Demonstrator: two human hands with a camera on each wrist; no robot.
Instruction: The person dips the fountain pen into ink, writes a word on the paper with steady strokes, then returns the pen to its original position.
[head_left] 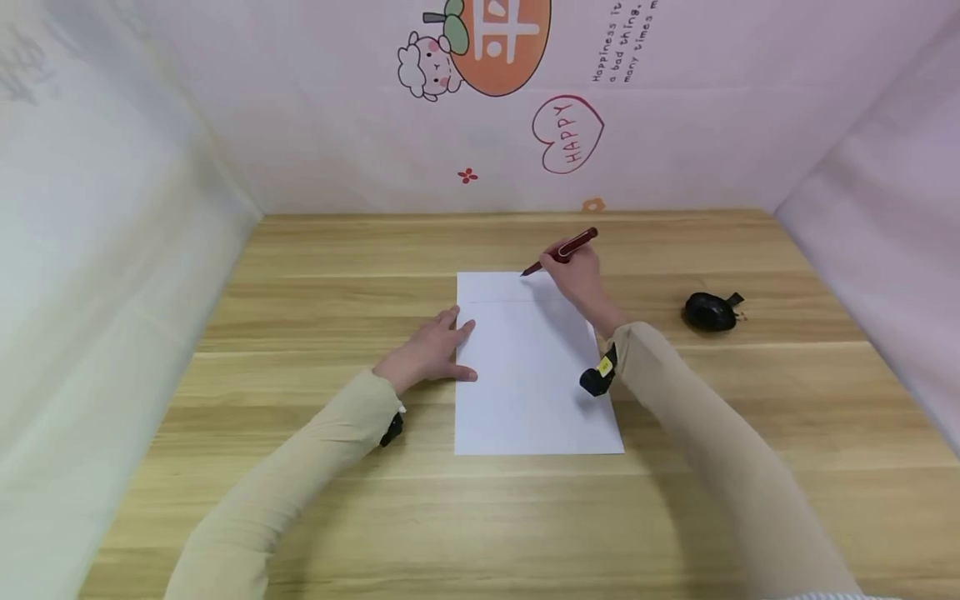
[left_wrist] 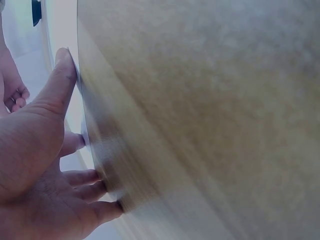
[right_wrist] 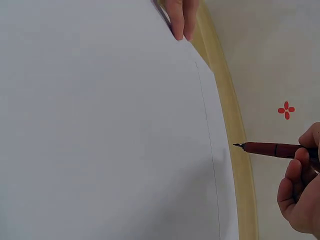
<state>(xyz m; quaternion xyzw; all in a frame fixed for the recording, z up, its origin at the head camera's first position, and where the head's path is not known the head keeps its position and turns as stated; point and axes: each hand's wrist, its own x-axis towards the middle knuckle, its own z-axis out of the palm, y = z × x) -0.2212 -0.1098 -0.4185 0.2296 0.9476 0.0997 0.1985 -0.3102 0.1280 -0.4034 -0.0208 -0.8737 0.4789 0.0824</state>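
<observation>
A white sheet of paper [head_left: 525,375] lies on the wooden table, with one thin line [right_wrist: 209,135] drawn across it near its far edge. My right hand [head_left: 577,275] pinches a dark red fountain pen [right_wrist: 270,149], its nib pointing left over the far part of the sheet. In the right wrist view the nib stands apart from the drawn line, by the paper's edge. Along the sheet's left edge rests my left hand [head_left: 431,350], fingers spread and thumb on the paper. The left wrist view shows its fingertips [left_wrist: 120,206] on the table beside that edge.
To the right of the paper sits a small black rounded object [head_left: 709,312] with a short tab. A printed cloth wall [head_left: 360,142] rises behind the wooden table [head_left: 337,292], and pale cloth hangs on both sides. Each wrist carries a black camera [head_left: 597,381].
</observation>
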